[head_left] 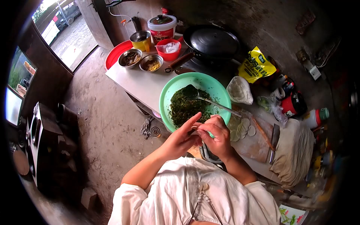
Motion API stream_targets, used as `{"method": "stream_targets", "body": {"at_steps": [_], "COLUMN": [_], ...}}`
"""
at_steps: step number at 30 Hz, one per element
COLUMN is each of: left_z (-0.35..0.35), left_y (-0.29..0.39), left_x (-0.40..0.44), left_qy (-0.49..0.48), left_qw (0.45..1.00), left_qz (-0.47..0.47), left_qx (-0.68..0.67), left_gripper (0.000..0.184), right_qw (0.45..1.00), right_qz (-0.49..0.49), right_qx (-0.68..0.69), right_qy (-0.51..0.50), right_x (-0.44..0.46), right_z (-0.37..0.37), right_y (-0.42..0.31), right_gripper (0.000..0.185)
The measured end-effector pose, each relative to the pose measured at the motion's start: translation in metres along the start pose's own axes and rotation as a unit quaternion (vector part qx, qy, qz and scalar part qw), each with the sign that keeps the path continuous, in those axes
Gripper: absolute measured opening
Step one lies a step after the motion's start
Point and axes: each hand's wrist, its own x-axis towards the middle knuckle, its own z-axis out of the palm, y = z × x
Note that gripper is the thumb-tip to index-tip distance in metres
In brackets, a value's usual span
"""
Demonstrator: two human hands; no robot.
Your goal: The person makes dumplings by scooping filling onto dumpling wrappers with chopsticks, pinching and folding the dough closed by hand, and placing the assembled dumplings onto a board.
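Observation:
My left hand (180,138) and my right hand (217,137) meet over the near edge of a mint-green bowl (163,100). Between them they pinch a dumpling (194,129), mostly hidden by the fingers, with only a pale bit of dough showing. The left index finger points up while the thumb and other fingers cup the dough. Chopped green filling (183,108) lies in the bowl, and a metal spoon (214,102) rests in it, its handle over the right rim. Round dough wrappers (243,128) lie right of my right hand on a floured board (249,148).
A rolling pin (263,133) and a cleaver (274,139) lie on the board beside a beige cloth (294,152). Behind the bowl stand a lidded wok (212,39), a yellow bag (257,66) and a white bowl (240,90). Metal bowls (130,58) sit at the table's far left.

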Motion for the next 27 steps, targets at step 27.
{"method": "stream_targets", "body": {"at_steps": [27], "left_z": [-0.006], "left_y": [-0.002], "left_x": [0.007], "left_qy": [0.048], "left_qw": [0.993], "left_qz": [-0.098], "left_qx": [-0.053], "left_gripper": [0.028], "right_qw": [0.999], "right_qz": [0.020], "right_qx": [-0.006], "right_qy": [-0.024], "right_x": [0.004], "right_z": [-0.010], "right_y": [0.003], "right_gripper": [0.014]}}
